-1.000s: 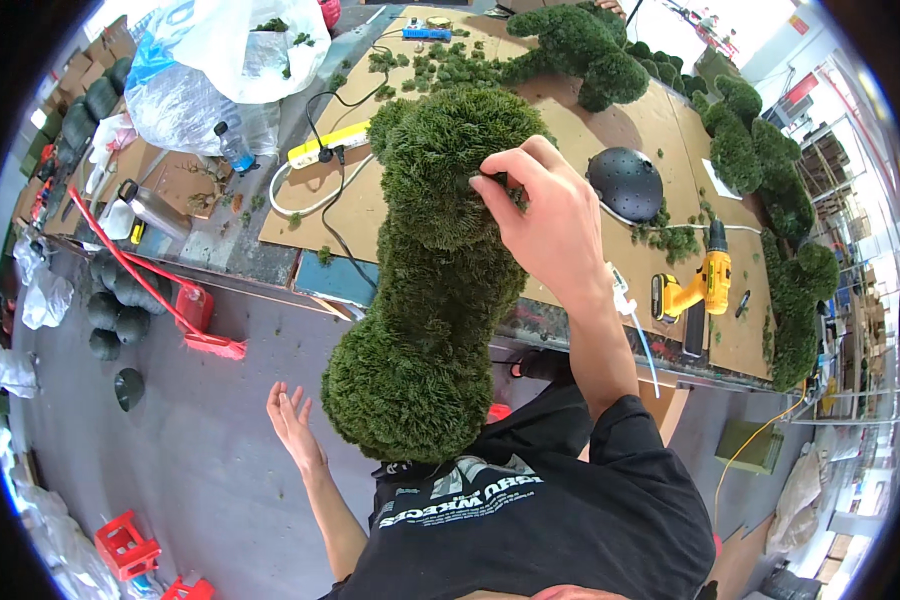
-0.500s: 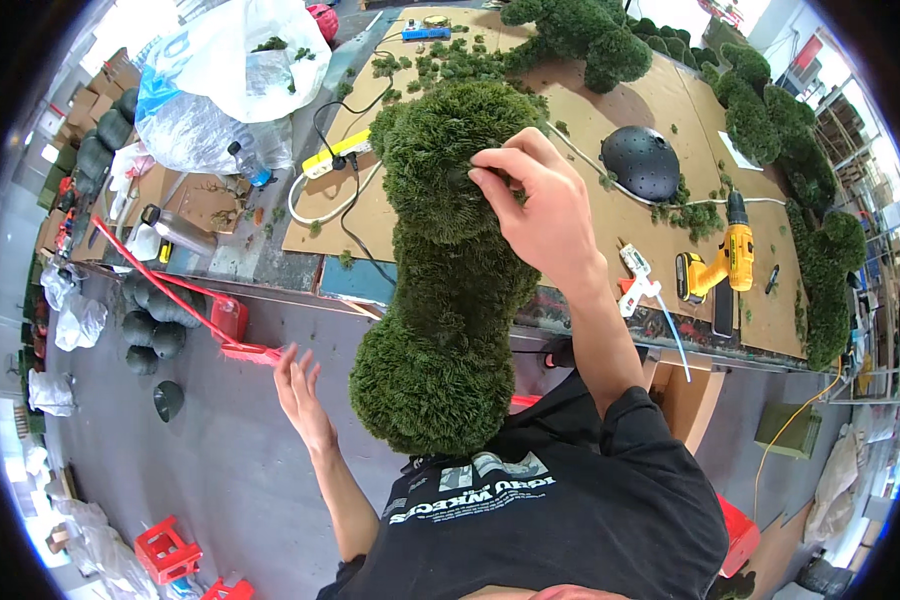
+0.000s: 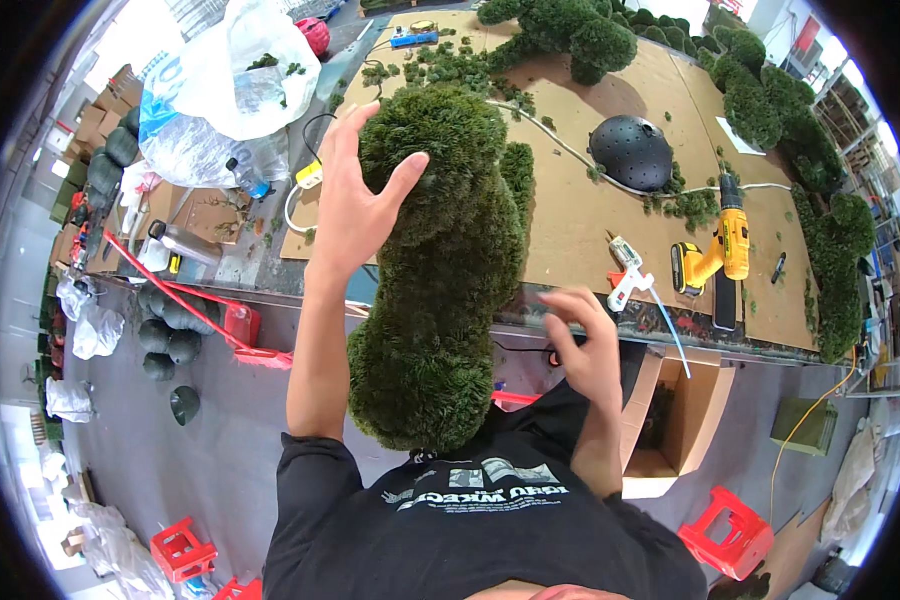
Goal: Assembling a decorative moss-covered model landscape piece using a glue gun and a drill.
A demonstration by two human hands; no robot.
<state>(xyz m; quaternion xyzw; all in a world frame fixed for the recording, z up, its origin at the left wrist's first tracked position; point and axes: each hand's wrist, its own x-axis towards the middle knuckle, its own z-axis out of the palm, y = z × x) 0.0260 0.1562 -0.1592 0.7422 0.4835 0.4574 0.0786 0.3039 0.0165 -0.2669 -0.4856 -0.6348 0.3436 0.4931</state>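
A tall, lumpy form covered in dark green moss (image 3: 440,270) rises in front of my chest, its lower bulge near my black shirt and its top over the table edge. My left hand (image 3: 355,195) rests flat against the upper left side of the moss form, fingers spread and thumb pressed into it. My right hand (image 3: 585,345) hovers free to the right of the form, fingers loosely curled, holding nothing.
A brown cardboard-topped table (image 3: 590,220) carries a black perforated dome (image 3: 630,152), a yellow cordless drill (image 3: 715,250), a white glue gun (image 3: 628,272), loose moss clumps and moss mounds (image 3: 570,30). Plastic bags (image 3: 230,90) lie left; red stools (image 3: 735,530) and an open box (image 3: 685,420) stand below.
My right hand has let go of the top of the moss form and dropped to its right side. My left hand has risen from below and now presses the form's upper left.
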